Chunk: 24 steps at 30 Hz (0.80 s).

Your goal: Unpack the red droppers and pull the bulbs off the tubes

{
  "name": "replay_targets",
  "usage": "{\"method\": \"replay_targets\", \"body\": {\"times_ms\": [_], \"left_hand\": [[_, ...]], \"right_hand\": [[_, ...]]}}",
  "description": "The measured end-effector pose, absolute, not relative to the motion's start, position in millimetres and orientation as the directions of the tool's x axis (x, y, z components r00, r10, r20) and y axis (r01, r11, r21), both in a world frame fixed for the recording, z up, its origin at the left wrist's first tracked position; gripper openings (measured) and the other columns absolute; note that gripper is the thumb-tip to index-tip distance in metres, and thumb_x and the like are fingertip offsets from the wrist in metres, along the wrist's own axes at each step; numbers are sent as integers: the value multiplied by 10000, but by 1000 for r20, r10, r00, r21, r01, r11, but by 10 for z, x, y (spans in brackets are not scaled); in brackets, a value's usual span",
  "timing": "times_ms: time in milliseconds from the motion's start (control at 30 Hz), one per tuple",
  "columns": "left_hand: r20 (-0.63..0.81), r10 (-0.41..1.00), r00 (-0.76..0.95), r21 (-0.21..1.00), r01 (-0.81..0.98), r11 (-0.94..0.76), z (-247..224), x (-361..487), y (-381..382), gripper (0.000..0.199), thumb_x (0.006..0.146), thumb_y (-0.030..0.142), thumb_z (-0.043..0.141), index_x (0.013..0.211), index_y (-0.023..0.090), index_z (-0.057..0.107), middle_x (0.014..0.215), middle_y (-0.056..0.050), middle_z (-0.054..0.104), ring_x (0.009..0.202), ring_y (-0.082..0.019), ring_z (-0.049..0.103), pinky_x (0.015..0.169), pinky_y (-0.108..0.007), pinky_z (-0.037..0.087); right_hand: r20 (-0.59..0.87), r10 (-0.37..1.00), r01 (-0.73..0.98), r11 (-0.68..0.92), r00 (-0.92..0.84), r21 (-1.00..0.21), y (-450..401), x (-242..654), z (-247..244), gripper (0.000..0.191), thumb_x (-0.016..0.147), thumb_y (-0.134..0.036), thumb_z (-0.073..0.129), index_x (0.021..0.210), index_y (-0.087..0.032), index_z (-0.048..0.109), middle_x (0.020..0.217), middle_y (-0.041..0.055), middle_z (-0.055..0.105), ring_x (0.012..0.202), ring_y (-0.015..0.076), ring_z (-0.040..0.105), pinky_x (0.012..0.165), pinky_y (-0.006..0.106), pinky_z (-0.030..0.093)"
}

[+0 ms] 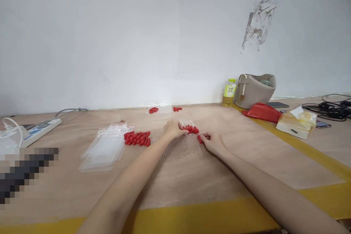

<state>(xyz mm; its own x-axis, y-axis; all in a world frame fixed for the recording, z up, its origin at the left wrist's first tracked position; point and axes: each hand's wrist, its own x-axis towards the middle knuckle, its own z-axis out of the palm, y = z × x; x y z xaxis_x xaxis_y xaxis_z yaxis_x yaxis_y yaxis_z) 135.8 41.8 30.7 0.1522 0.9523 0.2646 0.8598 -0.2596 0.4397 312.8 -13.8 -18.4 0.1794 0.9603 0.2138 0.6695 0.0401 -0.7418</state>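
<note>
My left hand [174, 129] is at the row of clear tubes with red caps [192, 129], its fingers bent at the left end of the caps. My right hand [213, 142] pinches a red cap [200, 139] at the right end of a row of clear thin tubes [178, 148] lying side by side on the table. Left of the tubes lies a pile of red caps [137, 138], partly beside my left forearm. Clear plastic bags [102, 150] are stacked further left. Whether my left fingers grip anything is too small to tell.
Two small groups of red pieces [153, 110] lie in clear bags by the wall. A bottle [229, 93], grey bag [255, 89], red pouch [261, 112], opened packet [297, 123] and black cables [331, 109] stand or lie right. A power strip [42, 131] is left.
</note>
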Motion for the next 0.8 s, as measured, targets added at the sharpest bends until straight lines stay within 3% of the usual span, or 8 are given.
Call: {"method": "replay_targets", "body": {"times_ms": [267, 500, 800], "left_hand": [[466, 881, 85, 422, 854, -305, 313, 1282, 233, 225, 715, 399, 566, 692, 183, 626, 901, -69, 607, 939, -217, 531, 806, -322, 384], [593, 775, 219, 412, 744, -525, 291, 579, -272, 161, 771, 333, 523, 816, 190, 583, 845, -33, 617, 841, -187, 553, 753, -322, 412], [655, 735, 176, 439, 703, -559, 26, 74, -554, 136, 790, 319, 517, 794, 190, 563, 792, -19, 616, 746, -163, 548, 697, -298, 406]], "right_hand": [[244, 954, 617, 86, 177, -783, -46, 3172, -314, 236, 701, -283, 565, 907, -187, 626, 809, 32, 686, 756, 168, 632, 682, 260, 462], [260, 936, 576, 80, 238, -813, -57, 3174, -302, 271, 728, -297, 535, 958, -160, 577, 830, 74, 681, 800, 195, 627, 702, 294, 459], [200, 948, 499, 51, 249, -865, -56, 3171, -286, 307, 711, -195, 518, 1016, -154, 522, 745, 41, 687, 808, 181, 634, 724, 290, 456]]}}
